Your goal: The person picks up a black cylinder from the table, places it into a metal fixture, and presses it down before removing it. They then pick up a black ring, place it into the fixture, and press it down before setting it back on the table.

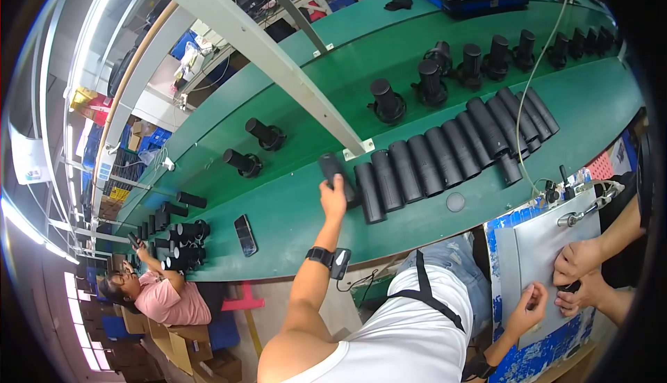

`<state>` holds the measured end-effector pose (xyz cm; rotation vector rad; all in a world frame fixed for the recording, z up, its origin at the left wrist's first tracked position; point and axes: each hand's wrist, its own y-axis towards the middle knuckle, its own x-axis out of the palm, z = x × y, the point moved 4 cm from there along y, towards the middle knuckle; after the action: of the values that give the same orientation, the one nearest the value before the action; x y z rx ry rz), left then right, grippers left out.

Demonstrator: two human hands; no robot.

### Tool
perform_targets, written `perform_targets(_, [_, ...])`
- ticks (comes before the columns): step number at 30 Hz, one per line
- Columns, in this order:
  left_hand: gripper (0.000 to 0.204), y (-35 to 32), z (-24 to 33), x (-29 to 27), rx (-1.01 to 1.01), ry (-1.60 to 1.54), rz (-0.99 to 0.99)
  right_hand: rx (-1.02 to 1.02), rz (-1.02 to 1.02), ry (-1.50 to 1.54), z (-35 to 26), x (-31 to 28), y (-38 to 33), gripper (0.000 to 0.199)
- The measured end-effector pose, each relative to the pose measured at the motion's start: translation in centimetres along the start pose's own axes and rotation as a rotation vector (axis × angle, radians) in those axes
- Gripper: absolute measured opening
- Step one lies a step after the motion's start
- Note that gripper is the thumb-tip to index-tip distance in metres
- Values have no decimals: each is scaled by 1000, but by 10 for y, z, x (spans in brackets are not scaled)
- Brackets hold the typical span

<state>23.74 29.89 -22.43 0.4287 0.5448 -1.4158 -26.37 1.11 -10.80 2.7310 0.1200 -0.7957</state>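
Note:
My left hand (333, 200) grips a black cylindrical tube (331, 166) at the near side of the green bench, just left of a row of similar black tubes (425, 165) lying side by side. My right hand (526, 312) is at the left part of a grey metal plate (535, 251) on a blue-and-white worktable. Its fingers are curled in; whatever they may hold is too small to name. Close to it on the right, another person's hands (582, 279) meet around a small dark piece.
Black flanged cylinders (429, 83) stand along the green bench (299, 195). A phone (245, 235) and a flat round disc (455, 202) lie on it. A white post (278, 63) rises from the bench. At the far left sits a person in pink (167, 296) beside several black parts.

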Motion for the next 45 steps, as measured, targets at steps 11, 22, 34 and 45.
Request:
perform_targets(11, [52, -218, 188, 49, -457, -1109, -1164, 72, -250, 576, -40, 23, -2, 52])
perform_targets(22, [65, -299, 273, 97, 81, -643, -1784, -406, -218, -49, -118, -16, 17, 65])
perform_targets(34, [69, -356, 307, 118, 249, -828, -2175, -321, 116, 27, -92, -92, 13, 61])
perform_targets(45, [19, -375, 277, 157, 1254, -481, -1278, -82, -132, -479, -101, -133, 95, 43])
